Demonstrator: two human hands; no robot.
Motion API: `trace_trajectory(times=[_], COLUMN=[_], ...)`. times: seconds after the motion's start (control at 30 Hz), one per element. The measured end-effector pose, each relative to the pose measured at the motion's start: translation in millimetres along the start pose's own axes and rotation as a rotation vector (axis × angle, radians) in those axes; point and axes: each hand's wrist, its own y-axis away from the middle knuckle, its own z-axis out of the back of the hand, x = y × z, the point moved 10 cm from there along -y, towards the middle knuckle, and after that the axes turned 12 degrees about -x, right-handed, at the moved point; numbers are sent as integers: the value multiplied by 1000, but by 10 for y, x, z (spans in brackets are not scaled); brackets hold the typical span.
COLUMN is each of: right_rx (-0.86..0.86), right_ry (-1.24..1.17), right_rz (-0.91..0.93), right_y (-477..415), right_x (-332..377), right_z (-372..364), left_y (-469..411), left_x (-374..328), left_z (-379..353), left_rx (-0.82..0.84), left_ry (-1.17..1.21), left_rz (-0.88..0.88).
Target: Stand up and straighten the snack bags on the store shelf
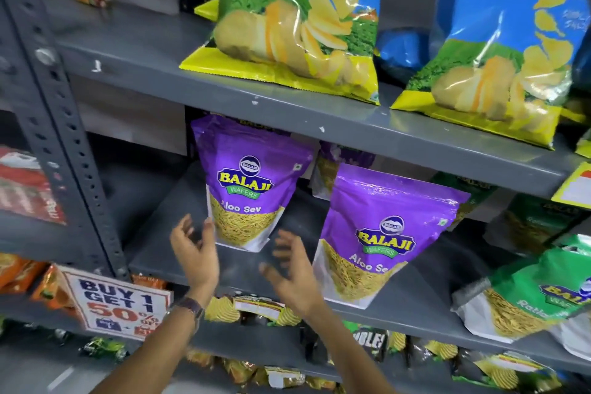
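A white "Buy 1 Get 1 50% off" sign [120, 305] hangs tilted beside the grey perforated upright [48, 99].

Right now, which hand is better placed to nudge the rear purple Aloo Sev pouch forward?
Left. The left hand is open with fingertips at the lower left edge of the rear purple pouch. The right hand hangs open in the gap between it and the front purple pouch, touching neither.

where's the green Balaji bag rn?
Far right of the middle shelf, at the front edge, right of the nearer purple Aloo Sev bag: green Balaji bag.
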Motion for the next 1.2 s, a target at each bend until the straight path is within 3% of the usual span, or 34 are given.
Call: trace_trajectory(times=[0.17, 0.27, 1.1, 1.2], right_rx=[-271, -195, -146, -198], right_ry=[-481, -486, -462, -458], right_rz=[-461, -469, -358, -310], right_y=[-588, -710, -154, -81], right_x=[-145, -99, -94, -57], right_z=[-72, -142, -65, -2], left_y=[-298, -224, -14, 11], left_x=[184, 157, 38, 14], left_z=[-405, -561, 28, 164], left_rx=[393, 567, 570, 432], left_ry=[-166, -135, -154, -64], left_rz=[186, 283, 228, 170])
